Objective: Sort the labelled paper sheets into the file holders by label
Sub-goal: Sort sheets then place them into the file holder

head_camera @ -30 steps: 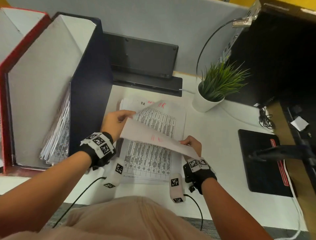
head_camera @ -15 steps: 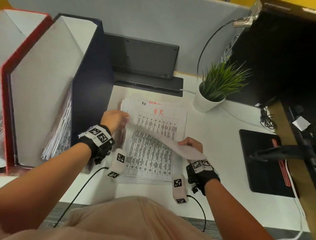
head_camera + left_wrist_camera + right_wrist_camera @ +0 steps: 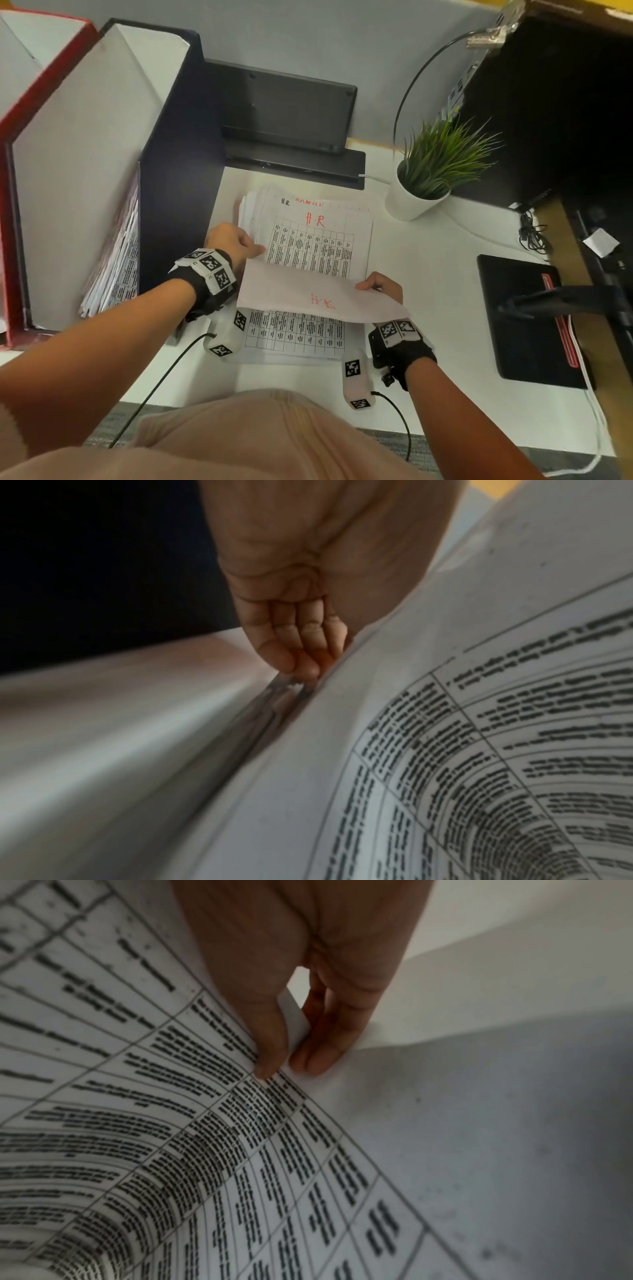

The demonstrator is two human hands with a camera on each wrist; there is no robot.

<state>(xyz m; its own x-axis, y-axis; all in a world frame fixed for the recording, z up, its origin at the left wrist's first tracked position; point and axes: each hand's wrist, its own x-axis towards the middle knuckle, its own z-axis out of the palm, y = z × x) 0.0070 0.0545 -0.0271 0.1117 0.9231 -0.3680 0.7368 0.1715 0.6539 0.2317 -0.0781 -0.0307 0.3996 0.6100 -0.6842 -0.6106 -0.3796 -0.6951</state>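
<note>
A pile of printed table sheets (image 3: pixel 308 253) lies on the white desk (image 3: pixel 428 274); its top sheet is marked "H.R" in red. Above the pile I hold one sheet (image 3: pixel 318 294) lifted and curled toward me, with "H.R" showing through from the back. My left hand (image 3: pixel 236 243) pinches its left edge, fingers (image 3: pixel 304 664) curled down beside the pile. My right hand (image 3: pixel 378 286) pinches the right edge between thumb and fingers (image 3: pixel 318 1053). A dark blue file holder (image 3: pixel 174 144) with sheets inside (image 3: pixel 113 253) stands left of the pile, and a red holder (image 3: pixel 13 113) stands further left.
A potted grass plant (image 3: pixel 428 178) stands right of the pile's far end. A black device on a stand (image 3: pixel 284 113) sits behind the pile. A black pad (image 3: pixel 527 318) and cables (image 3: pixel 531 233) lie to the right. The desk's front edge is near my lap.
The held sheet has swung up and back toward me, baring the "H.R" label of the sheet below. Both hands kept their grip and shifted slightly nearer to me.
</note>
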